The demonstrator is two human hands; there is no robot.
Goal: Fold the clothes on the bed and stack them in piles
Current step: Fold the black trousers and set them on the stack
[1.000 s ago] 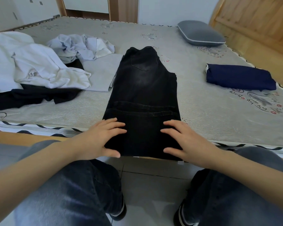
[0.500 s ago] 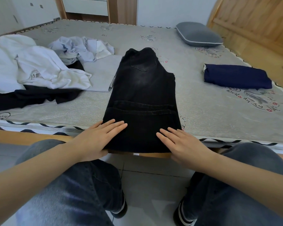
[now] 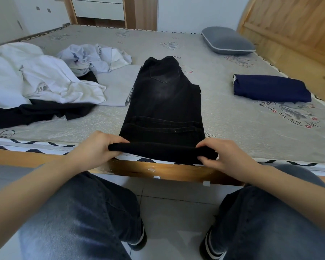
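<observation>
Nearest, two knees in grey jeans frame a strip of tiled floor (image 3: 176,209) below the wooden bed frame (image 3: 158,168). Just above that rail, the left hand (image 3: 94,150) and the right hand (image 3: 225,156) each have a closed grip on the near end of the black jeans (image 3: 163,102), fingers curled round the hem at its two corners and raising it off the mattress edge. Beyond the hands the jeans lie flat, folded lengthwise, running straight away along the middle of the bed (image 3: 242,128).

Open grey mattress lies to the right of the jeans, reaching as far as a folded navy garment (image 3: 270,89), which sits well apart near the right edge. To the left, a flat grey garment (image 3: 118,87) touches the jeans' side; further left a black garment (image 3: 41,113) lies under a heap of white clothes (image 3: 45,81), with a crumpled pale shirt (image 3: 96,57) behind them.

Farther back, a grey pillow (image 3: 227,41) rests near the wooden headboard (image 3: 293,25), and white drawers (image 3: 98,8) stand beyond the far edge.
</observation>
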